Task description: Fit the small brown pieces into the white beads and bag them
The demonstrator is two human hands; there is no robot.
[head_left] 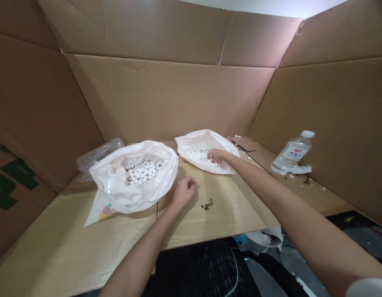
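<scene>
My right hand [217, 156] reaches into the white plastic bag on the right [206, 135], its fingers bent together down at the small white balls [197, 153] inside. Whether a ball is between those fingertips is hidden. On the table, just right of the larger white plastic bag [135, 202], rests my left hand [184, 189] with curled, closed fingers; I cannot make out anything in them. That left bag lies wide with its mouth rolled back, and white balls [144, 171] mixed with dark reddish bits show within. A small pile of brown bits [207, 204] lies near my left hand.
Cardboard walls [166, 95] enclose the wooden table [234, 206]. A clear bottle with a white cap [293, 152] stands at the right, near scattered white pieces. Behind the left bag lies a clear plastic container [99, 156]. A flat dark object [243, 145] sits beyond the right bag.
</scene>
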